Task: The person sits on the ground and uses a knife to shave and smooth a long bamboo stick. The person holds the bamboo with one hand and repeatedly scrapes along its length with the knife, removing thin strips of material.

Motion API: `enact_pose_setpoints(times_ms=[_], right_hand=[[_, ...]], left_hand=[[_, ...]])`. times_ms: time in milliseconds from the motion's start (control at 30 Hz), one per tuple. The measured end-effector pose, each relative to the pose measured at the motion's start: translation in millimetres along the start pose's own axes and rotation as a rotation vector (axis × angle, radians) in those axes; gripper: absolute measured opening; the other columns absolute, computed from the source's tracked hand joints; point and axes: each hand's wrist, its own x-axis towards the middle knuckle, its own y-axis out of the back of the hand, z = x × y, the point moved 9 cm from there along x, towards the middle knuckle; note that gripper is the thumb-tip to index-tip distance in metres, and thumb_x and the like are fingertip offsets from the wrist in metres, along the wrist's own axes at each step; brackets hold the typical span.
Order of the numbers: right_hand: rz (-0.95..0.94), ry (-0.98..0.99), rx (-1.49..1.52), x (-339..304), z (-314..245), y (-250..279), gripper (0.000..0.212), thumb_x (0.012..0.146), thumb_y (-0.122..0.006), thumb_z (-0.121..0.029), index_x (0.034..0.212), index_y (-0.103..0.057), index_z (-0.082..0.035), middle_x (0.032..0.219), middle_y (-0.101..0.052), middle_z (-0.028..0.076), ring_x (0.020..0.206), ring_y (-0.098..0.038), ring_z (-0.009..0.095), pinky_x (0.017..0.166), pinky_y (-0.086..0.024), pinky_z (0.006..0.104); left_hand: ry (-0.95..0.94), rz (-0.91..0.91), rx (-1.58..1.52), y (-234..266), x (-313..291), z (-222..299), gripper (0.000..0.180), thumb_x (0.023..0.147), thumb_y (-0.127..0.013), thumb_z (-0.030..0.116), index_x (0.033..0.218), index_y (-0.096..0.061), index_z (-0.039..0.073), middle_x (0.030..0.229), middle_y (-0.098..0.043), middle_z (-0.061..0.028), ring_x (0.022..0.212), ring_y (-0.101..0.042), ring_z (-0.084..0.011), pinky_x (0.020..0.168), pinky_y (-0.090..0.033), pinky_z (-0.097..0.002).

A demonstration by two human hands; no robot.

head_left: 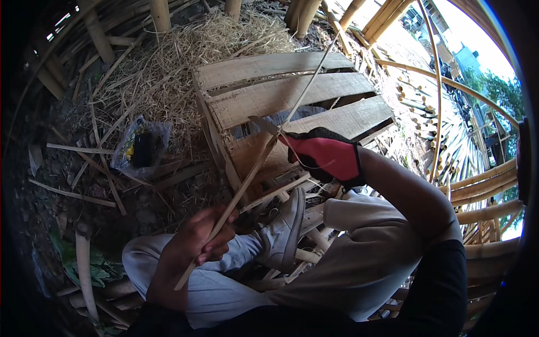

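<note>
My bare left hand (pixel 208 236) is closed around the lower part of a long bamboo strip (pixel 250 178). The strip slants up and away from my lap toward the slatted wooden crate. My right hand (pixel 325 154), in a red and black glove, grips a knife (pixel 263 124); its handle is hidden in the glove. The blade points left and meets the strip where it crosses the crate's near side. Beyond the blade, a thinner, paler length (pixel 309 84) stretches up past the crate's far edge. A fine curled sliver loops over the glove.
The slatted wooden crate (pixel 292 92) stands in front of me. A heap of shavings (pixel 191 56) lies behind it. On the left ground are a clear plastic bag (pixel 141 147) with dark and yellow items, and loose strips. Bamboo poles (pixel 449 151) are stacked at right.
</note>
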Motion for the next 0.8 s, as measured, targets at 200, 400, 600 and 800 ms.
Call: enact_pose_setpoints(times_ms=[200,400,600,800], right_hand=[[-0.076,-0.078,-0.021,1.2,6.3,-5.4,0.054,0.092,-0.051,-0.060,0.089,-0.063,-0.008,0.057,-0.041,-0.006,0.042,-0.036,0.008,0.041,-0.028,0.0263],[-0.020,0.053,-0.351,2.6,5.7,3.0,0.054,0.093,-0.050,-0.058,0.078,-0.064,-0.008,0.060,-0.048,-0.002,0.050,-0.044,0.009,0.048,-0.036,0.0265],[0.090,0.180,-0.517,-16.0,-1.1,-13.3,0.045,0.096,-0.048,-0.044,0.086,-0.068,-0.004,0.068,-0.062,0.003,0.059,-0.055,0.011,0.057,-0.044,0.0267],[-0.078,0.105,-0.363,-20.5,9.9,-20.7,0.040,0.098,-0.051,-0.040,0.085,-0.065,-0.005,0.061,-0.053,-0.003,0.050,-0.048,0.007,0.047,-0.039,0.0244]], left_hand=[[-0.001,-0.024,-0.051,3.7,11.4,-4.2,0.019,0.103,-0.031,0.020,0.100,-0.044,0.007,0.045,-0.037,-0.0018,0.027,-0.039,-0.0110,0.023,-0.027,-0.0221],[-0.031,-0.093,0.013,-5.1,7.2,1.6,0.020,0.105,-0.031,0.023,0.099,-0.043,0.008,0.047,-0.035,0.0020,0.028,-0.034,-0.0073,0.027,-0.029,-0.0202],[-0.014,0.005,0.020,-20.7,18.0,0.4,0.020,0.105,-0.030,0.020,0.100,-0.043,0.005,0.048,-0.034,0.0008,0.027,-0.034,-0.0082,0.024,-0.029,-0.0206],[-0.054,-0.067,0.086,-16.2,15.2,-6.5,0.033,0.107,-0.027,0.034,0.099,-0.043,0.006,0.048,-0.036,0.0022,0.029,-0.035,-0.0063,0.026,-0.031,-0.0210]])
